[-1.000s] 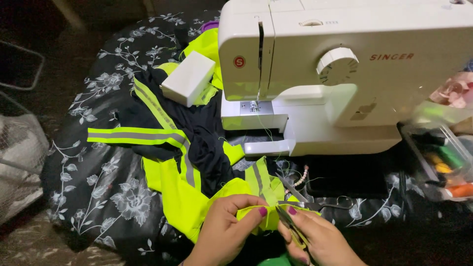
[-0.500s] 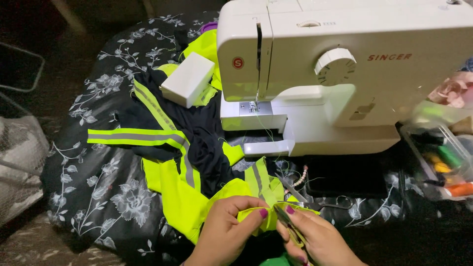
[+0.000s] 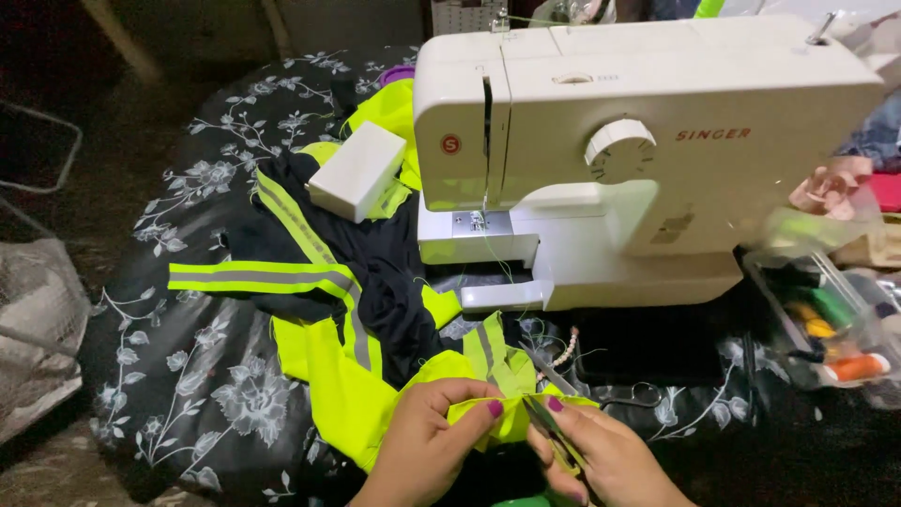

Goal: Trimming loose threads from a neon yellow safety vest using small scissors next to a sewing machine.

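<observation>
A neon-yellow and black garment (image 3: 347, 310) with grey reflective stripes lies spread in front of a white sewing machine (image 3: 648, 141). My left hand (image 3: 432, 446) pinches a folded yellow edge of the garment at the bottom of the view. My right hand (image 3: 610, 455) holds a small pair of thread snips (image 3: 549, 427) against that same edge, blades beside my left fingertips. Both hands meet at the fabric.
A white rectangular box (image 3: 358, 171) rests on the garment left of the machine. A clear box of thread spools (image 3: 826, 329) stands at the right. A black floral cloth (image 3: 188, 376) covers the surface; a mesh bag (image 3: 38, 329) is at far left.
Both hands stay at the yellow edge. The snips and my right fingers have shifted slightly against the fabric; the garment and machine have not moved.
</observation>
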